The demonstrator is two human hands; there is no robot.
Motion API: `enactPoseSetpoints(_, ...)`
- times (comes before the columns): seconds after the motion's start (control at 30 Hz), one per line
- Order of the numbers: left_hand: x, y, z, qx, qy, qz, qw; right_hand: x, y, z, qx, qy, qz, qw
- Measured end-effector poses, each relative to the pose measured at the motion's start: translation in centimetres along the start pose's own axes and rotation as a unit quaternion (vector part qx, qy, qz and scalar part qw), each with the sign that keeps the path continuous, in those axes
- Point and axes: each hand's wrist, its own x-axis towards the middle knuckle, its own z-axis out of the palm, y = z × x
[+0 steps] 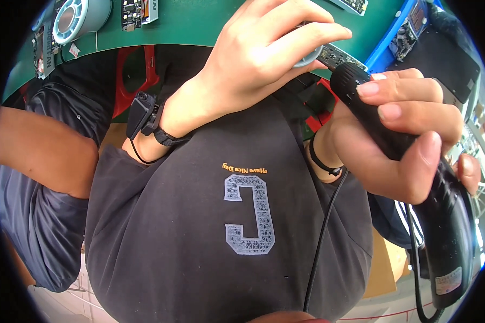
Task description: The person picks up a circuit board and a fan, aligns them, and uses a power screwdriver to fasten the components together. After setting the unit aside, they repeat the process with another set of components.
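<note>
My left hand (264,54) reaches over the table's near edge, its fingers closed round a light blue-grey round part (310,57). A narrow green circuit board (342,56) shows beside that part, partly hidden by my fingers. Gripped in my right hand (399,124) is a black corded handheld power tool (444,237) with a curved body and a pale sticker. The tool's vented head (351,81) is close to the board; whether they touch cannot be seen. The tool's working tip is hidden.
On the green table (183,27) lie a light blue round housing (78,19) and a dark circuit board (132,15). A blue bin (388,46) with boards stands at the right. Another person's arm (43,151) is close at the left. A black cable (328,220) hangs from my right wrist.
</note>
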Motion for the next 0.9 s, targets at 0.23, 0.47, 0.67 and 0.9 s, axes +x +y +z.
enactPoseSetpoints(0.23, -0.5, 2.7, -0.9, -0.034, -0.074, -0.164, 0.983, -1.1, -1.8, 2.0, 0.001, 0.023, 0.016, 1.000)
enactPoseSetpoints(0.47, 1.7, 2.5, -1.4, -0.013, -0.154, -0.135, 0.979, -1.0, -1.8, 2.1, 0.024, -0.012, -0.008, 1.000)
enactPoseSetpoints(0.67, 3.5, 1.5, -1.3, 0.029, -0.236, -0.101, 0.966, 0.1, -0.6, 2.6, 0.067, 0.034, -0.006, 0.997)
enactPoseSetpoints(0.9, 4.5, 3.2, -3.3, 0.101, -0.291, -0.065, 0.949, -0.7, -9.2, 1.0, 0.159, 0.320, 0.005, 0.934)
